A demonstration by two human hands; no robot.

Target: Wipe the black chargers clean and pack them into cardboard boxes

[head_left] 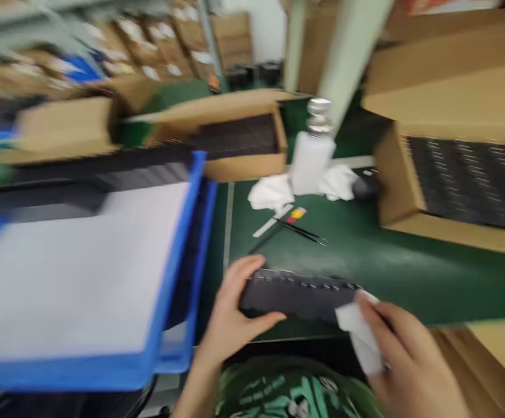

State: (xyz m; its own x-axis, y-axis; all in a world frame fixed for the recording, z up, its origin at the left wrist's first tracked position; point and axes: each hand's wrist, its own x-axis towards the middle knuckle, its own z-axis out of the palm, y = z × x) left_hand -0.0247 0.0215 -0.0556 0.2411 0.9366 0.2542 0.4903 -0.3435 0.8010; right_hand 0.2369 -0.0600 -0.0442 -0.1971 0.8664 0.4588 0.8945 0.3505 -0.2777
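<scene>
My left hand [235, 310] grips the left end of a long black part [296, 296] with a row of small shiny pins along its upper edge. Fingers and thumb wrap around that end. At the other end, my right hand [403, 342] pinches a white wipe [359, 334], which touches the part's right end. Beyond the part, black tweezers [302, 230] lie on the green mat beside a white strip [272, 222] and a small yellow and red piece [296, 215]. A white pump bottle [312, 159] stands behind them, between crumpled white wipes [272, 193].
Blue trays [148, 348] with a white sheet [74, 278] are stacked at the left. A cardboard box [403, 186] of black parts stands at the right, another box [244, 165] at the back. Shelves with cartons [148, 46] fill the background.
</scene>
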